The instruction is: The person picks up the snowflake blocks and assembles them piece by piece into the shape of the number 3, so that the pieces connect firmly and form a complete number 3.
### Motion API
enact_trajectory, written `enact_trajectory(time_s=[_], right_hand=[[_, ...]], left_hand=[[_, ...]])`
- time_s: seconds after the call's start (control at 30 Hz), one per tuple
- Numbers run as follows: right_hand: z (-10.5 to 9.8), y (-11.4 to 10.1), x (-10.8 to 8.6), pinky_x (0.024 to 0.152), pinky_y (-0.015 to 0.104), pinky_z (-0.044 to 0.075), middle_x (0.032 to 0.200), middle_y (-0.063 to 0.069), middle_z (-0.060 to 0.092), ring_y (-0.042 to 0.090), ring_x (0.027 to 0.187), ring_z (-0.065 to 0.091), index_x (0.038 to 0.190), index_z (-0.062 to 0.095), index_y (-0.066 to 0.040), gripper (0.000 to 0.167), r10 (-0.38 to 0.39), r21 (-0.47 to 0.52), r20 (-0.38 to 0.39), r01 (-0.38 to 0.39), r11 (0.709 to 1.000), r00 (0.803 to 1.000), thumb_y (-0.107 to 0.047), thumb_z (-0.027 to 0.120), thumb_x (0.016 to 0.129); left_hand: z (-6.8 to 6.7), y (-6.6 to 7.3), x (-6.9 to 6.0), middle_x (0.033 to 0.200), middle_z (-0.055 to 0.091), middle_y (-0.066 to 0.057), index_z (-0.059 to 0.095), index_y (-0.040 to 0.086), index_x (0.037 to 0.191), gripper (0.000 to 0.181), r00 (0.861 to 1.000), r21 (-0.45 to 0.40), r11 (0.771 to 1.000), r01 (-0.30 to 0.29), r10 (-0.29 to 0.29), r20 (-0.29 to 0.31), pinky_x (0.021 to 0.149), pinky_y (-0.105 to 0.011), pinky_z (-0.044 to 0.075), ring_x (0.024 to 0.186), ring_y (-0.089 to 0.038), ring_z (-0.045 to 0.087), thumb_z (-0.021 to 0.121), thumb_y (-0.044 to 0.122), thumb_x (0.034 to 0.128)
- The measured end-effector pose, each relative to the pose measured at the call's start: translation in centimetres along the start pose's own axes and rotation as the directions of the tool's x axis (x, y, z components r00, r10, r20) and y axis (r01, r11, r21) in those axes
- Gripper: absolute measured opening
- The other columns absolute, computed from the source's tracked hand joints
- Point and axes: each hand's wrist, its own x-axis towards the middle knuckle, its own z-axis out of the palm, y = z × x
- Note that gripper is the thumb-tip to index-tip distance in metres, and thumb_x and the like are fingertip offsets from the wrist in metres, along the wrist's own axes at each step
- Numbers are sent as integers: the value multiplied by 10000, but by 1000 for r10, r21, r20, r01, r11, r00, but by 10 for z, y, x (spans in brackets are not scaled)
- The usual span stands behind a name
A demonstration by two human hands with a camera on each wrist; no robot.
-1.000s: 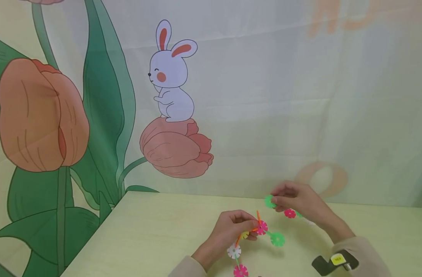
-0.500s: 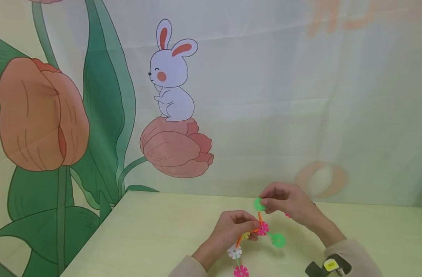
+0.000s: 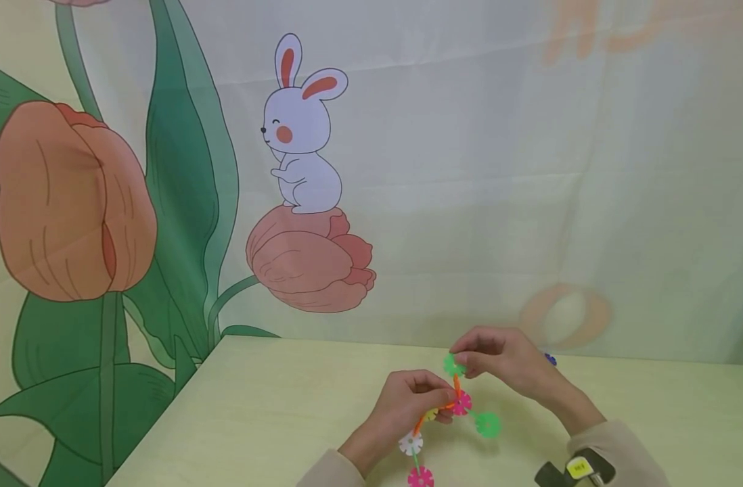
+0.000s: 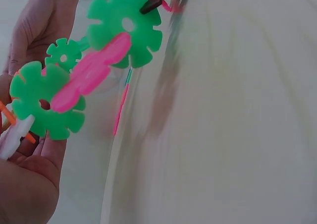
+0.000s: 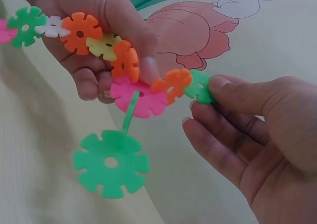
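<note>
My left hand (image 3: 402, 409) grips a chain of slotted plastic snowflake discs, its thumb near a pink disc (image 5: 141, 102) and an orange disc (image 5: 125, 65). Between thumb and fingers, my right hand (image 3: 520, 362) pinches a small green snowflake disc (image 5: 199, 86). That disc meets an outer orange disc (image 5: 174, 85) beyond the pink one; how deep their slots sit is unclear. Another green disc (image 3: 488, 425) branches off the pink one. Toward me the chain runs on through a yellow disc (image 5: 105, 46), a white disc (image 3: 411, 443) and a lower pink disc (image 3: 421, 477).
A pale wooden table (image 3: 256, 406) lies under both hands. Behind it hangs a cloth backdrop (image 3: 438, 203) printed with tulips and a rabbit. A blue piece (image 3: 551, 359) shows behind the right wrist. The right sleeve carries a black strap mount (image 3: 575, 468).
My right hand has moved left and slightly down, bringing the green disc against the upright orange one. The left hand stays almost still. The blue piece has come into sight behind the right wrist.
</note>
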Motion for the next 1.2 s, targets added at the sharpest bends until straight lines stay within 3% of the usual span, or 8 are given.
enact_trajectory(time_s=[0.5,0.73,0.97,1.2], right_hand=[[3,2,1,854,370,636,1002,117,755,283,857,750,1084,749,-35,117,-59,8,26,59,998,998,-134,712,1034],[4,6,1,876,380,635,1034,148,732,434,953,733,1266,725,-22,243,-40,24,80,39,999,996,-100,689,1039],[2,3,-1,897,366,625,1064,135,742,355,981,742,1291,721,-34,271,-12,6,71,11,1000,997,-140,695,1043],[4,1,0,890,367,627,1038,152,730,413,971,738,1277,692,18,282,-37,43,91,34,999,995,-126,708,1035]], left_hand=[[1,-3,1,868,769,-83,762,-80,955,98,998,8,999,-36,36,-42,768,-309,648,649,-154,711,752,12,923],[-1,-3,2,909,770,-86,758,-65,979,110,999,0,1000,-18,18,-33,769,-312,647,699,-163,721,763,37,940],[-3,0,4,947,766,-37,768,27,1034,146,991,71,996,-45,53,-120,829,-259,605,869,-165,713,795,145,953],[-5,3,4,1000,769,-123,747,-27,1081,197,985,-9,994,-108,106,-133,849,-377,650,916,-287,750,761,151,1000]])
